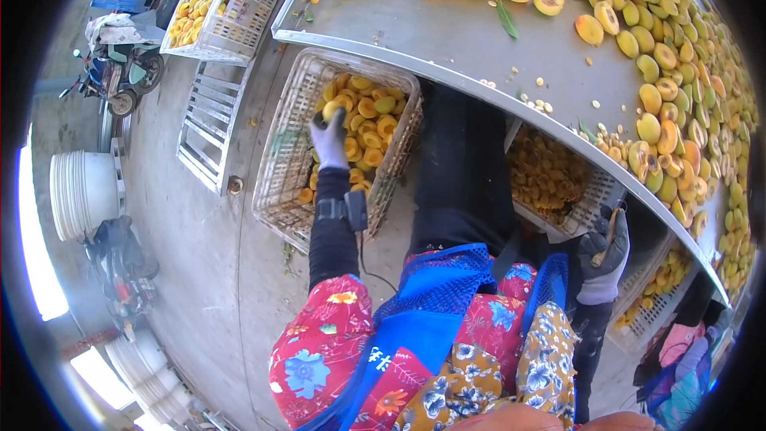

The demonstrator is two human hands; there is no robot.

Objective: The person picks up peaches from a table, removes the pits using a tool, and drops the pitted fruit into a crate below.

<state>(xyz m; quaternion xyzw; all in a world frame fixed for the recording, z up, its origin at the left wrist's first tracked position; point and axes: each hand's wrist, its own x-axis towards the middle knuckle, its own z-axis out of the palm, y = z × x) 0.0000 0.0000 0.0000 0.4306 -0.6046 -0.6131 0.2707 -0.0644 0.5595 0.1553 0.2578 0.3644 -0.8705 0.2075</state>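
Observation:
My left hand, in a light glove with dark fingertips, reaches over a white plastic crate on the floor. Its fingers curve about a yellow apricot piece, above the halved apricots that fill part of the crate. My right hand, in a grey glove, is near the table's front edge. It is closed round a slim tool with a wooden handle; the tool's working end does not show clearly.
A metal table holds a large heap of apricots, halves and loose pits. Under it stands a crate of apricot pieces. Another full crate rests beside a slatted rack at left. A person is at lower right.

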